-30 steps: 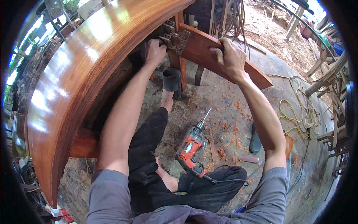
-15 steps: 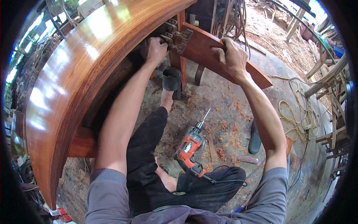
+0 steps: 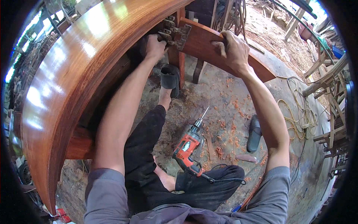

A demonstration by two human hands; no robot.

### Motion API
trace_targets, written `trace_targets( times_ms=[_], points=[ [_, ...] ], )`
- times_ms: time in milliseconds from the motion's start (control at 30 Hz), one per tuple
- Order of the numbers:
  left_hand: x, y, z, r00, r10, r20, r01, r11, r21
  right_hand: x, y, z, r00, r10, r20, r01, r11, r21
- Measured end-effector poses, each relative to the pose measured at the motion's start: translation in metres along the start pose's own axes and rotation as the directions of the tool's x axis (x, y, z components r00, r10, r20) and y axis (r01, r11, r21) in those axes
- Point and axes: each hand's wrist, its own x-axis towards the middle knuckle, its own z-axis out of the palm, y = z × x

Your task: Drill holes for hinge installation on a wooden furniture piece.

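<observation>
A polished reddish-brown wooden panel (image 3: 203,43) extends rightward from a large curved wooden furniture piece (image 3: 71,69). My right hand (image 3: 235,51) grips the panel's upper edge, thumb on the near face and fingers over the top. At the panel's left end is a metal hinge (image 3: 183,36), beside several metal fittings (image 3: 168,30) inside the furniture. Close against these fittings, my left hand (image 3: 153,47) is closed with curled fingers. What it holds, if anything, is hidden.
An orange-and-grey corded power drill (image 3: 186,147) rests by my bent leg, its bit pointing away. Wood shavings (image 3: 219,152) and a dark slipper (image 3: 254,134) are on the concrete floor. Coiled yellow cord (image 3: 298,112) lies at right; my foot wears another slipper (image 3: 170,76).
My right hand and the panel's free end have shifted slightly up and to the right. My left hand stays by the metal fittings. The whole view has moved a little.
</observation>
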Motion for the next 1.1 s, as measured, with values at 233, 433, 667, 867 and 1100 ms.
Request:
trace_targets(
  times_ms=[233,433,667,867,1100],
  points=[
    [0.0,0.003,-0.003,0.993,0.116,-0.004,-0.112,0.967,0.227,-0.002,-0.005,-0.004,1.0,0.021,0.019,-0.021,1.0,-0.006],
    [-0.006,0.007,-0.003,0.99,0.135,-0.037,-0.12,0.954,0.275,0.0,-0.004,-0.004,1.0,0.001,0.004,-0.001,1.0,-0.007],
    [0.004,-0.01,0.007,0.974,0.198,-0.11,-0.19,0.979,0.078,0.002,-0.008,-0.009,0.998,0.035,0.047,-0.033,0.999,-0.038],
    [0.001,-0.016,0.013,0.931,0.35,-0.109,-0.307,0.907,0.29,0.012,-0.011,-0.014,0.996,0.027,0.087,-0.022,0.998,-0.063],
    [-0.002,-0.011,0.015,0.937,0.151,-0.316,-0.107,0.983,0.151,0.012,-0.011,-0.015,0.994,0.036,0.101,-0.029,0.997,-0.072]
  ],
)
